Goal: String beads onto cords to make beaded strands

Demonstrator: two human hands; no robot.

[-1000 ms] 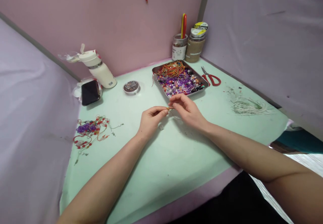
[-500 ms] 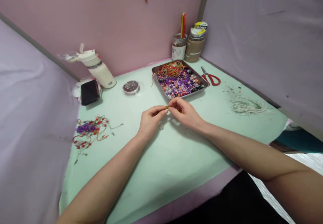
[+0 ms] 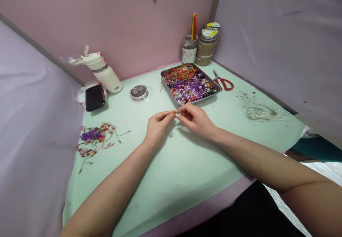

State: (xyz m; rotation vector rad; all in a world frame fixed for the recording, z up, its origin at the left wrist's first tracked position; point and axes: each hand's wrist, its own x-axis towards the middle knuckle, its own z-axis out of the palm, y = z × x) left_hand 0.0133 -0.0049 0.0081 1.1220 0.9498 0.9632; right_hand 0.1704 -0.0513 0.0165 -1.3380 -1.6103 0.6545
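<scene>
Between thumb and forefinger, my left hand [image 3: 159, 125] pinches a small amber-yellow bead [image 3: 174, 112] at its fingertips. My right hand [image 3: 194, 117] is closed in a pinch just to the right, its fingertips on a thin pale cord [image 3: 179, 114] that meets the bead. Most of the cord is hidden by the fingers. On the table below my left hand lies a small clear bead piece [image 3: 171, 135]. Beyond both hands stands a metal tray [image 3: 171, 95] of purple, black, orange and clear beads [image 3: 187, 87], with a tangle of orange cord [image 3: 183, 73] at its back.
Red-handled scissors [image 3: 226, 84] lie right of the tray, near a bundle of white cord [image 3: 263, 111]. Beaded strings [image 3: 96, 137] lie at left. A round spool case [image 3: 139, 92], phone [image 3: 95, 98], white bottle [image 3: 108, 77] and two jars [image 3: 189, 53] stand farther back.
My right hand has drawn its fingers together and closed in on the bead, then shifted slightly left. The loop of cord below the fingers no longer shows. My left hand has barely moved.
</scene>
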